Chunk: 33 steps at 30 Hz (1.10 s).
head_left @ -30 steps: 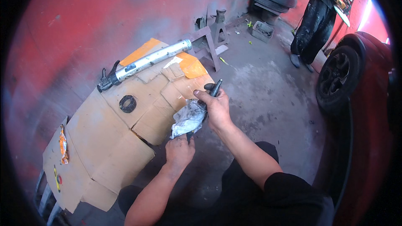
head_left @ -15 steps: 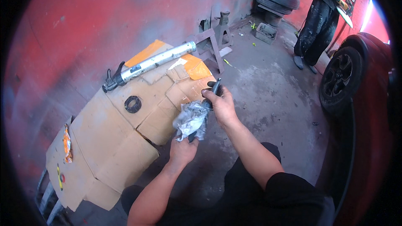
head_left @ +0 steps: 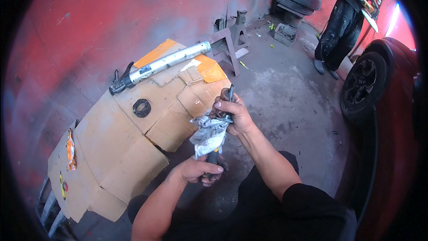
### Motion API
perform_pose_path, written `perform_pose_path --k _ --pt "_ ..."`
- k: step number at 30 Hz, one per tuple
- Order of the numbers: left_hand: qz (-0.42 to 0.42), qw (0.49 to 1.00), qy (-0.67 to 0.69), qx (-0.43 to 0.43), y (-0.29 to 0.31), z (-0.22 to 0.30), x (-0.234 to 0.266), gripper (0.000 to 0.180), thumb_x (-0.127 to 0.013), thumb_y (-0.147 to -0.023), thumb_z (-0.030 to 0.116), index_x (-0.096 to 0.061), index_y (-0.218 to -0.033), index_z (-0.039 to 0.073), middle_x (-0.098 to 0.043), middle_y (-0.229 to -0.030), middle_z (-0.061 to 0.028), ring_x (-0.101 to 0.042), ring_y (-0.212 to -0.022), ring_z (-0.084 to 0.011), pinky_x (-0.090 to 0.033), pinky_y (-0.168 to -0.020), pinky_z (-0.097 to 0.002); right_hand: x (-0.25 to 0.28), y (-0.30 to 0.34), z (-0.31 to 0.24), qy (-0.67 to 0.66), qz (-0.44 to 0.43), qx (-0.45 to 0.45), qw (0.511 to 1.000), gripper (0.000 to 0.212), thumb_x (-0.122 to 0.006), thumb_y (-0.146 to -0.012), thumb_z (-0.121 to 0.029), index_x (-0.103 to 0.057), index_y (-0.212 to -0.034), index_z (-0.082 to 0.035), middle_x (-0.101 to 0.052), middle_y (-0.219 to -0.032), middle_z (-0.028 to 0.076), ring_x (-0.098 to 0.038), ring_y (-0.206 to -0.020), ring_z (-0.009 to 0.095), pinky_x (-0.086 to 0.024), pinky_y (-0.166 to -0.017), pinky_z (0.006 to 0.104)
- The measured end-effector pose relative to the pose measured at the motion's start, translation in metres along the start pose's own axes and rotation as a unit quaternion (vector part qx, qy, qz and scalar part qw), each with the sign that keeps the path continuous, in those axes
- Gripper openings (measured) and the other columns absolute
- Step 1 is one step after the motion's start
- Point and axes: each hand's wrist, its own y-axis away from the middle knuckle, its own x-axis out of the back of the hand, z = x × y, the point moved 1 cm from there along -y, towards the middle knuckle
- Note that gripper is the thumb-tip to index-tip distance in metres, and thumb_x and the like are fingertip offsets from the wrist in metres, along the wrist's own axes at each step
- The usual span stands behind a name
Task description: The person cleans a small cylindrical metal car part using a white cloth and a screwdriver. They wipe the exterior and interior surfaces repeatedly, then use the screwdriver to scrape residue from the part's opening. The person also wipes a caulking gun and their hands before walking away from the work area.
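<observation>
In front of my body I hold a long dark tool [head_left: 216, 150] with a yellow band near its lower end; I cannot make out its kind. My left hand [head_left: 203, 169] is closed round its lower part, thumb across it. My right hand [head_left: 234, 112] grips its upper end, where a dark metal tip pokes up past the fingers. A crumpled, grease-stained white rag [head_left: 209, 136] wraps the middle between the two hands, bunched against my right fingers. Much of the tool is hidden under the rag and fingers.
Cardboard [head_left: 120, 156] covers a surface at left, bearing a silver caulking gun [head_left: 171, 62], black ring-shaped roll [head_left: 141, 108], crumpled orange wrapper [head_left: 71, 151] and yellow cutter [head_left: 62, 185]. Jack stand [head_left: 240, 29] by the wall; red car [head_left: 397, 151] at right; another person [head_left: 343, 22] stands behind with a tool.
My left hand has moved down and slightly right along the tool, baring its yellow band below the rag. My right hand has closed more tightly round the upper end.
</observation>
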Motion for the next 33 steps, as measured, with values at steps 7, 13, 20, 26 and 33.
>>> perform_pose_path --k 7,13,20,26,33 --pt "0.467 0.698 -0.455 -0.297 -0.023 -0.022 -0.002 0.030 -0.067 -0.090 0.020 -0.063 -0.111 -0.002 -0.066 -0.107 -0.0204 -0.066 -0.093 -0.0376 -0.052 -0.078 -0.0446 0.001 -0.007 0.007 0.134 0.127 0.079 0.980 0.024 -0.074 -0.079 -0.002 -0.052 -0.089 -0.006 -0.056 -0.071 0.002 -0.056 -0.057 0.014 -0.050 -0.056 0.0303" --pt "0.457 0.569 -0.586 -0.352 -0.037 -0.024 -0.001 0.027 -0.060 -0.094 0.020 -0.064 -0.112 -0.001 -0.066 -0.108 -0.0219 -0.063 -0.097 -0.0412 -0.050 -0.083 -0.0429 -0.007 -0.004 0.012 0.308 0.238 0.160 0.907 0.025 -0.076 -0.078 0.000 -0.053 -0.087 -0.005 -0.058 -0.075 0.002 -0.056 -0.059 0.011 -0.049 -0.056 0.0275" --pt "0.343 0.824 -0.409 -0.191 -0.024 -0.003 -0.011 0.039 -0.057 -0.097 0.033 -0.056 -0.124 0.003 -0.065 -0.095 -0.0160 -0.064 -0.075 -0.0272 -0.051 -0.065 -0.0337 0.006 -0.007 0.004 0.172 0.134 0.071 0.973 0.021 -0.073 -0.076 0.003 -0.057 -0.087 -0.005 -0.059 -0.072 0.000 -0.055 -0.059 0.009 -0.045 -0.054 0.0261" --pt "-0.119 0.980 0.112 -0.110 -0.016 -0.014 0.006 0.034 -0.058 -0.096 0.040 -0.055 -0.108 0.008 -0.058 -0.075 -0.0128 -0.049 -0.053 -0.0186 -0.038 -0.045 -0.0265 -0.005 -0.001 -0.009 -0.048 -0.013 0.023 0.998 0.022 -0.070 -0.079 0.002 -0.050 -0.082 -0.008 -0.055 -0.070 0.002 -0.056 -0.058 0.014 -0.049 -0.055 0.0293" --pt "0.436 0.772 -0.364 -0.286 -0.035 -0.023 0.015 0.034 -0.053 -0.100 0.032 -0.058 -0.117 0.003 -0.066 -0.090 -0.0135 -0.063 -0.068 -0.0255 -0.052 -0.060 -0.0408 -0.005 -0.003 -0.010 0.200 0.110 0.074 0.971 0.024 -0.073 -0.082 -0.005 -0.054 -0.097 -0.004 -0.060 -0.080 0.004 -0.060 -0.072 0.013 -0.052 -0.069 0.0302"
